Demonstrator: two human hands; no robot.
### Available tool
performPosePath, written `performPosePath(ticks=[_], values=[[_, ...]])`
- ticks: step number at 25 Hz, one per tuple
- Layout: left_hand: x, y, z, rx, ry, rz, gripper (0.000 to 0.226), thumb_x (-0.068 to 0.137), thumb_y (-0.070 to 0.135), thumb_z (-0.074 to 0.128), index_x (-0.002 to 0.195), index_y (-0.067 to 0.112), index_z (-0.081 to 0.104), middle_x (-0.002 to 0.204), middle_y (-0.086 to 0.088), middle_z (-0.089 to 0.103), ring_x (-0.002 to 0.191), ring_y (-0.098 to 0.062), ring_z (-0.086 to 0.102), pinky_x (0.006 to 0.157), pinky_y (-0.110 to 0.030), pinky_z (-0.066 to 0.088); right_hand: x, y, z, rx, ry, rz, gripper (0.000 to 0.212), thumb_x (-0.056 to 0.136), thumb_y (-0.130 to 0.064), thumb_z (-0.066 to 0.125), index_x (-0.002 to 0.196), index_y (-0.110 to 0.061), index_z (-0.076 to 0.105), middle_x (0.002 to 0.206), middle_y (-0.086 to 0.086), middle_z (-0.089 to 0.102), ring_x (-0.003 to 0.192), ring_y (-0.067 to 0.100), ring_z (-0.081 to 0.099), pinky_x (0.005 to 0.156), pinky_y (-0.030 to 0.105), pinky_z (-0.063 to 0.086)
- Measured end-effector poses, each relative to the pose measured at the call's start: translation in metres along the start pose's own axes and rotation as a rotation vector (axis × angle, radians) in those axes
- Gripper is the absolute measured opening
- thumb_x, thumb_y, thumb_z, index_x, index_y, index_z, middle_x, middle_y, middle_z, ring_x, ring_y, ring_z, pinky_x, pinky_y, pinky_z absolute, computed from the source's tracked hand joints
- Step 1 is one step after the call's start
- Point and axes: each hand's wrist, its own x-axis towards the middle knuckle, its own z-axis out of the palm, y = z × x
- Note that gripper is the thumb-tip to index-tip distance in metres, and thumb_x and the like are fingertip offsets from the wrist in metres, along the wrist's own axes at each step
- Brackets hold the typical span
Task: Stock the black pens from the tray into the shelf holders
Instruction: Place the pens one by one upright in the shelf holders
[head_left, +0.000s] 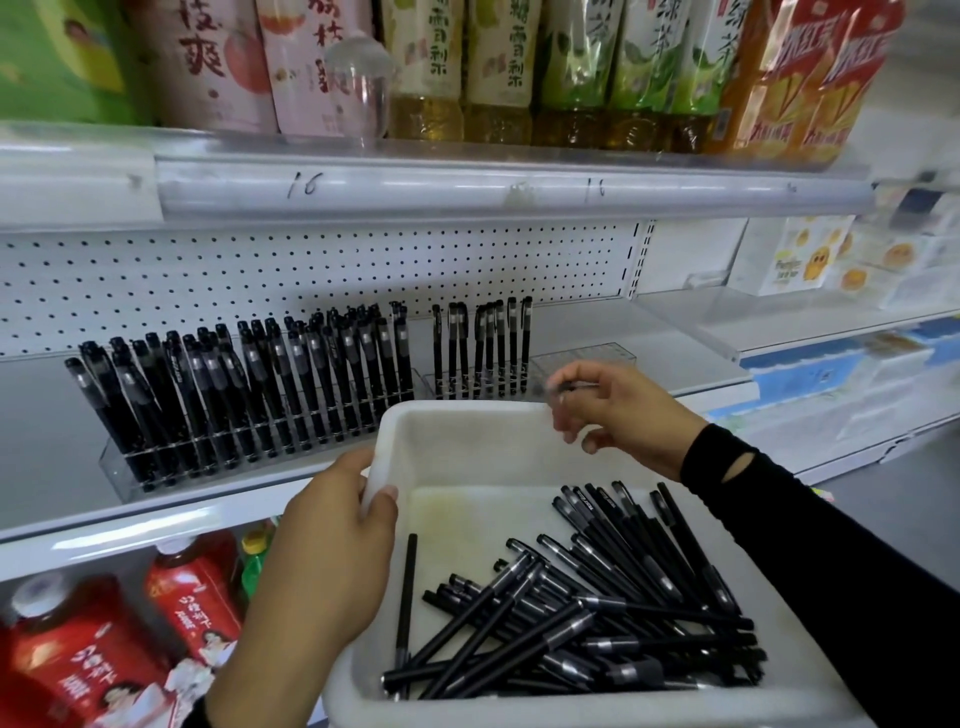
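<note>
On the white middle shelf (62, 431), stocking looks a little past halfway. The long holder (124, 467) at the left is packed with upright black pens (260, 374), the second holder (431, 382) beside it carries only a sparse row, and the third holder (587, 358) to its right stands empty. In front, the white plastic tray (467, 410) holds a loose heap (597, 613) of pens waiting to go up, slim and matte with grey grips, lying crisscrossed toward its near right corner. The left hand (332, 545) grips the tray's left rim, thumb inside. The right hand (623, 410), above the far rim, pinches what looks like one pen (579, 387) in its curled fingers (569, 415), near the second holder.
</note>
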Motion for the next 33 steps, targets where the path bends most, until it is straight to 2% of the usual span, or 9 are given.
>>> performPosePath(ticks=[3, 5, 9, 12, 15, 20, 22, 26, 33], values=[[0.000, -0.001, 0.000, 0.000, 0.000, -0.001, 0.035, 0.100, 0.024, 0.051, 0.131, 0.039, 0.056, 0.094, 0.016, 0.065, 0.083, -0.008, 0.064, 0.067, -0.030, 0.048, 0.006, -0.002, -0.001, -0.158, 0.089, -0.060, 0.028, 0.103, -0.030, 0.051, 0.099, -0.012, 0.072, 0.068, 0.003, 0.061, 0.056, 0.016, 0.052, 0.047, 0.024, 0.041], [0.000, -0.001, 0.000, 0.001, -0.004, -0.006, 0.034, 0.100, 0.024, 0.050, 0.131, 0.038, 0.055, 0.095, 0.016, 0.065, 0.083, -0.008, 0.064, 0.067, -0.030, 0.049, 0.018, -0.009, -0.010, -0.245, 0.156, -0.088, 0.026, 0.100, -0.032, 0.056, 0.096, -0.015, 0.077, 0.068, 0.001, 0.061, 0.058, 0.017, 0.054, 0.052, 0.025, 0.047], [-0.002, 0.001, 0.002, 0.016, -0.004, -0.002, 0.034, 0.100, 0.025, 0.049, 0.131, 0.037, 0.054, 0.096, 0.017, 0.064, 0.083, -0.005, 0.062, 0.065, -0.027, 0.047, 0.065, -0.018, -0.029, -0.401, 0.372, -0.052, 0.008, 0.095, -0.016, 0.064, 0.095, -0.009, 0.069, 0.078, 0.009, 0.071, 0.062, 0.019, 0.066, 0.058, 0.024, 0.055], [-0.001, 0.001, 0.004, 0.004, -0.008, -0.012, 0.036, 0.100, 0.025, 0.049, 0.135, 0.034, 0.053, 0.100, 0.014, 0.065, 0.085, -0.007, 0.063, 0.069, -0.028, 0.048, 0.099, -0.014, -0.028, -0.514, 0.455, 0.023, 0.011, 0.093, -0.014, 0.067, 0.094, -0.003, 0.067, 0.080, 0.013, 0.073, 0.065, 0.020, 0.069, 0.062, 0.024, 0.059], [-0.002, 0.000, 0.003, 0.011, 0.002, -0.010, 0.035, 0.101, 0.026, 0.049, 0.135, 0.033, 0.053, 0.100, 0.015, 0.065, 0.085, -0.005, 0.063, 0.065, -0.022, 0.044, 0.128, -0.006, -0.024, -0.542, 0.459, 0.128, 0.021, 0.096, -0.019, 0.062, 0.096, 0.001, 0.068, 0.084, 0.016, 0.074, 0.073, 0.025, 0.072, 0.078, 0.040, 0.062], [-0.003, 0.001, 0.001, 0.015, 0.004, 0.004, 0.034, 0.100, 0.027, 0.048, 0.134, 0.036, 0.052, 0.101, 0.020, 0.063, 0.086, -0.002, 0.061, 0.068, -0.023, 0.044, 0.145, 0.004, -0.015, -0.805, 0.366, 0.233, 0.025, 0.097, -0.027, 0.058, 0.085, -0.006, 0.066, 0.067, 0.004, 0.065, 0.057, 0.016, 0.062, 0.049, 0.021, 0.039], [-0.002, 0.001, 0.001, 0.019, 0.006, 0.011, 0.035, 0.100, 0.028, 0.048, 0.135, 0.035, 0.051, 0.103, 0.019, 0.063, 0.088, -0.002, 0.060, 0.071, -0.024, 0.045, 0.145, 0.006, -0.011, -0.899, 0.341, 0.239, 0.024, 0.096, -0.027, 0.061, 0.090, -0.005, 0.066, 0.079, 0.009, 0.066, 0.071, 0.025, 0.063, 0.055, 0.024, 0.043], [-0.003, 0.003, 0.001, 0.019, 0.012, 0.013, 0.033, 0.100, 0.028, 0.048, 0.133, 0.034, 0.052, 0.104, 0.016, 0.066, 0.091, -0.006, 0.063, 0.079, -0.030, 0.051, 0.146, 0.002, -0.012, -0.907, 0.365, 0.166, 0.028, 0.095, -0.029, 0.066, 0.108, -0.005, 0.071, 0.103, 0.013, 0.073, 0.094, 0.032, 0.070, 0.089, 0.039, 0.057], [-0.005, 0.004, 0.002, 0.012, -0.008, 0.012, 0.032, 0.100, 0.027, 0.048, 0.130, 0.038, 0.053, 0.098, 0.022, 0.064, 0.086, 0.002, 0.060, 0.069, -0.020, 0.046, 0.137, 0.004, -0.013, -0.932, 0.374, 0.127, 0.021, 0.094, -0.026, 0.062, 0.111, -0.016, 0.071, 0.113, 0.002, 0.066, 0.094, 0.025, 0.064, 0.082, 0.028, 0.052]])
